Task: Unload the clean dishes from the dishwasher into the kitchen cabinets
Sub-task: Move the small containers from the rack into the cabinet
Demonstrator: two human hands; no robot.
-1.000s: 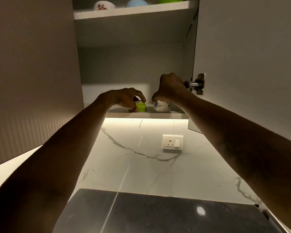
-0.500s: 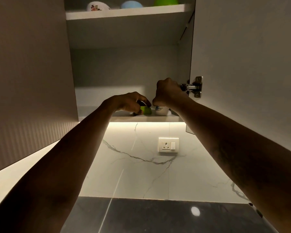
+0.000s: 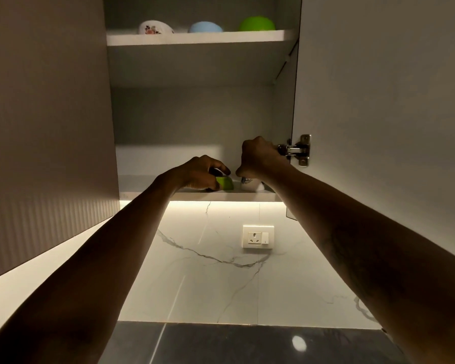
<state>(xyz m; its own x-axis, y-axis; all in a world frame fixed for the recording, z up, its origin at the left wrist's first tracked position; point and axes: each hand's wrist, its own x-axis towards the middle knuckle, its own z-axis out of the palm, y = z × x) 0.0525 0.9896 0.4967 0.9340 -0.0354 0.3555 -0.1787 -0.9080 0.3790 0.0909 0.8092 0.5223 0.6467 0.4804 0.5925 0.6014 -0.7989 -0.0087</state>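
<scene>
The left hand (image 3: 200,172) reaches onto the lower shelf (image 3: 221,196) of the open cabinet, its fingers curled over the top of a small green cup (image 3: 225,183) that sits on the shelf, thumb at the near side. The grasp looks light, from above. To do this well, I judge the cup should be settled flat before the fingers let go, then slid a little away from the shelf's front edge, since it sits close to that edge.

Just right of it, the right hand (image 3: 258,160) is bunched, fingertips pinching down at the rim of a white cup (image 3: 248,183) with a blue print. Whether it truly grips the rim or only touches it, I cannot tell; the knuckles hide the contact. The two cups stand near each other, so lowering them one at a time would likely avoid a knock.

Right of that wrist, the door hinge (image 3: 296,149) sits close; drawing the arm straight back should keep it clear.

Above both hands, three bowls (image 3: 205,27) rest on the upper shelf (image 3: 195,38), already put away.
</scene>
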